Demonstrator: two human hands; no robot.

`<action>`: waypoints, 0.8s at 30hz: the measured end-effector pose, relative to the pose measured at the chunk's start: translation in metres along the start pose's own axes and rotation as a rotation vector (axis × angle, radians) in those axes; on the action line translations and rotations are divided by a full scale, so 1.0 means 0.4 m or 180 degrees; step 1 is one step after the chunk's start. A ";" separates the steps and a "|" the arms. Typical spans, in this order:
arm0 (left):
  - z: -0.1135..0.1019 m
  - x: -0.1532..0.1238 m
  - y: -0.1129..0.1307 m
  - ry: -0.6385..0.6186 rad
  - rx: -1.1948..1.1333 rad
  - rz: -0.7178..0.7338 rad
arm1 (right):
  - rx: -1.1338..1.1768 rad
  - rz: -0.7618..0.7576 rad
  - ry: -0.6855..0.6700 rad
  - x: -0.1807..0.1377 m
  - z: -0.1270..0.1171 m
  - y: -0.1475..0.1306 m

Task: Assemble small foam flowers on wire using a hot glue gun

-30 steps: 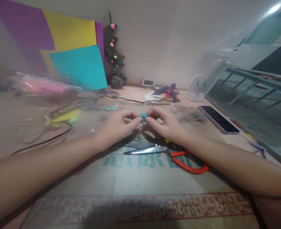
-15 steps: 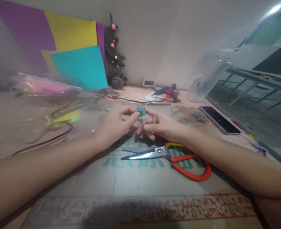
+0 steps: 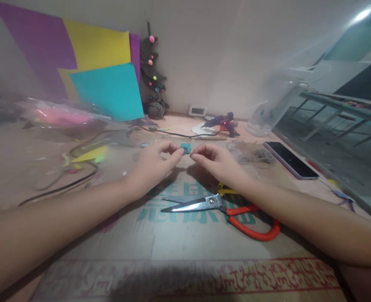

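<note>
My left hand (image 3: 158,161) pinches a small teal piece (image 3: 186,148) with an uneven, wavy outline between thumb and forefinger. It looks like cut felt or foam, though it is too small to tell. At its right edge my right hand (image 3: 215,161) is closed in a pinch, thumb against forefinger. What those fingertips hold, if anything, is too small to make out. Below both hands lies a pair of scissors (image 3: 212,202) with red handles, its blades parted and pointing left. A yellow-handled tool (image 3: 227,191) shows partly beneath my right wrist.
A glue gun (image 3: 218,121) with a red light rests at the back. Grey twine (image 3: 263,156) and a phone (image 3: 290,160) lie to the right. On the left are a black cord (image 3: 68,183), yellow scraps (image 3: 91,154) and a plastic bag (image 3: 62,116). Coloured sheets (image 3: 108,92) stand behind.
My right hand's fingers have drawn up from below the teal piece into a pinch at its right edge. The teal piece has turned slightly. My left hand keeps its hold.
</note>
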State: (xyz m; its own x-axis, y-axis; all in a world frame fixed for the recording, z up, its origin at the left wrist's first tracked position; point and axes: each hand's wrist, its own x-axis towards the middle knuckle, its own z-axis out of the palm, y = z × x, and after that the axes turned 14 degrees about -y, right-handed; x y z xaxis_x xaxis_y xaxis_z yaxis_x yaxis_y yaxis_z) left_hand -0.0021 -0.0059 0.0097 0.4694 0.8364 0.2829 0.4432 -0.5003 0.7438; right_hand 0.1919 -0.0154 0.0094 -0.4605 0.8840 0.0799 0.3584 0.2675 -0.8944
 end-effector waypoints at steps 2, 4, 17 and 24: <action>0.001 0.000 0.000 -0.0071 -0.0028 -0.0031 | -0.0352 -0.0267 0.0278 -0.001 0.001 -0.002; 0.002 -0.001 -0.001 -0.0169 -0.0033 -0.0053 | -0.0448 -0.0388 0.0320 -0.001 0.002 0.001; 0.004 0.002 0.000 -0.0429 -0.0216 -0.0336 | -0.0467 -0.0385 0.0084 -0.004 -0.002 0.002; 0.007 0.006 -0.008 -0.0487 -0.0418 -0.0458 | -0.1543 -0.1229 0.0440 -0.010 0.001 -0.003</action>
State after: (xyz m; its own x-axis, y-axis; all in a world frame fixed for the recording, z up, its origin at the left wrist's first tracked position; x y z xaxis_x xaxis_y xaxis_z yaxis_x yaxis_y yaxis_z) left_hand -0.0003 -0.0029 0.0065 0.5231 0.8484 0.0807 0.4155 -0.3366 0.8450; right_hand 0.1931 -0.0194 0.0101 -0.5325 0.7219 0.4419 0.5295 0.6914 -0.4915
